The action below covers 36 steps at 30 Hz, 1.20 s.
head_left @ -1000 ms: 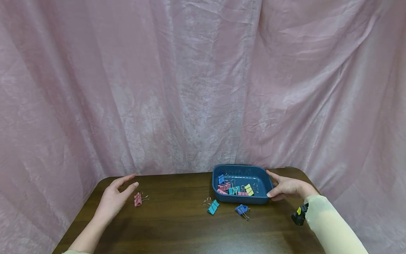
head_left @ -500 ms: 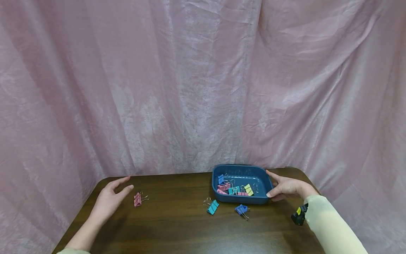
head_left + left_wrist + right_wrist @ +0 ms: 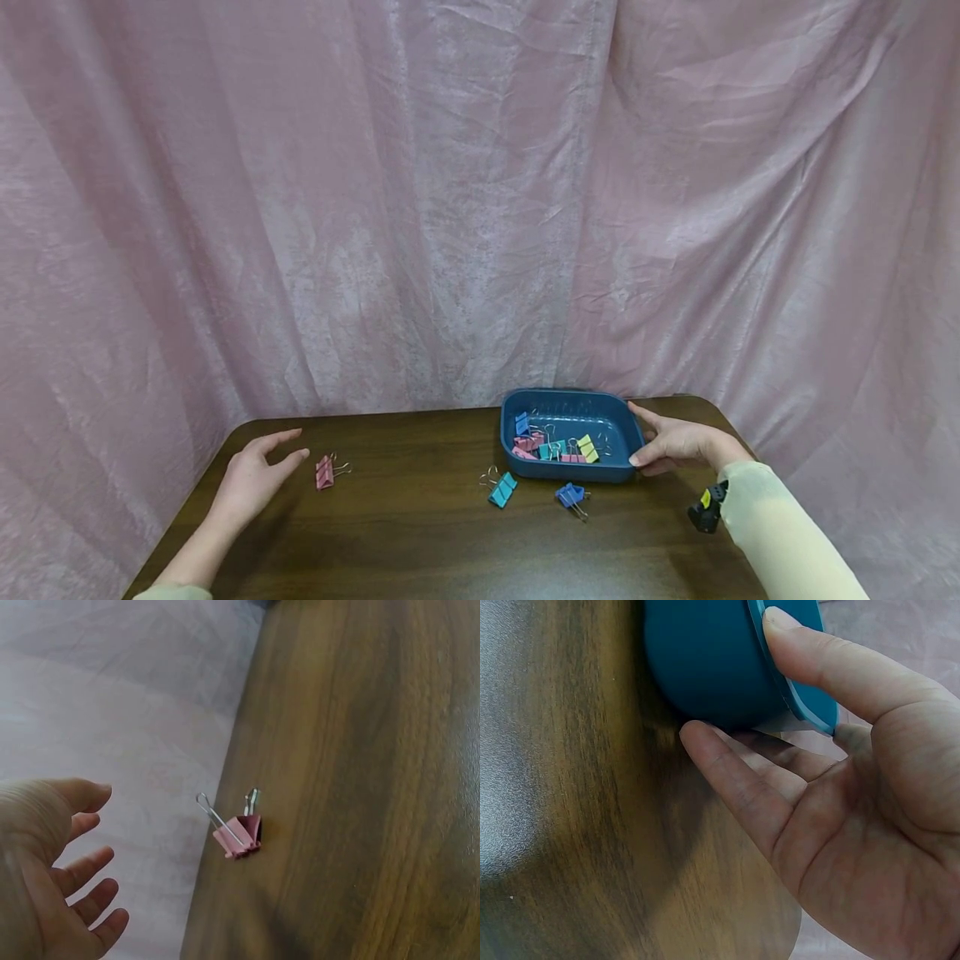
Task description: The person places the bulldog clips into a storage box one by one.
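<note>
My left hand (image 3: 250, 481) hovers at the left of the table, thumb and fingers spread, holding nothing. Just right of its fingertips lies a pink binder clip (image 3: 325, 472); in the left wrist view the pink binder clip (image 3: 238, 836) shows both wire handles raised. At the other side my right hand (image 3: 678, 442) grips the right end of a dark blue plastic tray (image 3: 577, 472). The right wrist view has its thumb (image 3: 810, 652) on the tray's rim and the other fingers below, against its outer side. Several pink, teal, blue and yellow binder clips lie inside the tray.
A teal binder clip (image 3: 502, 490) and a blue binder clip (image 3: 572, 495) lie on the brown wooden table (image 3: 420, 550) in front of the tray. Behind the table's far edge hangs a pink curtain (image 3: 450, 208). A small black device (image 3: 707, 508) is strapped at the right wrist.
My left hand has drawn back a little to the left and down, away from the pink binder clip. The right hand and the tray stay nearly where they were.
</note>
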Motion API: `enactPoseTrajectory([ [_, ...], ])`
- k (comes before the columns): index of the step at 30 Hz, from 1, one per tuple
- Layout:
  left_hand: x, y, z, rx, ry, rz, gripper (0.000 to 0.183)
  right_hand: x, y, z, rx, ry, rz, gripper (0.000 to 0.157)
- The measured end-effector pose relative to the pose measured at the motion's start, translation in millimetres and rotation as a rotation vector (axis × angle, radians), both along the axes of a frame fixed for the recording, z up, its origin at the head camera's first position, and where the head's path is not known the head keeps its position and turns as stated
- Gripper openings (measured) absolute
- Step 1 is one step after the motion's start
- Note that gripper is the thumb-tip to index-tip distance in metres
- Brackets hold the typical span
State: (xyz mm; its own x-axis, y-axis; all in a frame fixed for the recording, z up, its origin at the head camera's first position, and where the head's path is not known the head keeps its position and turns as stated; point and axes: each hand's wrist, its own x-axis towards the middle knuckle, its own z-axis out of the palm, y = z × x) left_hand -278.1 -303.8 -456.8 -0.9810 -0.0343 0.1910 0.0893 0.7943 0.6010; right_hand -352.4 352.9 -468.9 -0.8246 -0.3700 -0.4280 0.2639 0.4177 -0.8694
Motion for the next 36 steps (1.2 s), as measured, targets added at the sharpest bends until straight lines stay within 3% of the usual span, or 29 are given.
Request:
enactPoseTrajectory([
  [6,-5.5,-2.9,-10.3,-0.048,0.025,0.006,0.06,0.8,-0.5,0.0,0.003,-0.001,-0.002,0.121],
  [14,-16.2,-5.7,-26.0,-0.112,0.001,-0.001,0.056,1.3,-0.9,1.7,0.006,-0.001,-0.001,0.12],
  [24,-24.0,5.2,-33.9,-0.178,0.022,0.002,0.043,-0.5,-0.3,-0.1,0.014,-0.001,-0.003,0.123],
  [36,-31.4,13.8,-36.0,-0.178,-0.003,0.004,0.044,-1.2,-0.1,-0.5,0.014,0.001,-0.003,0.122],
])
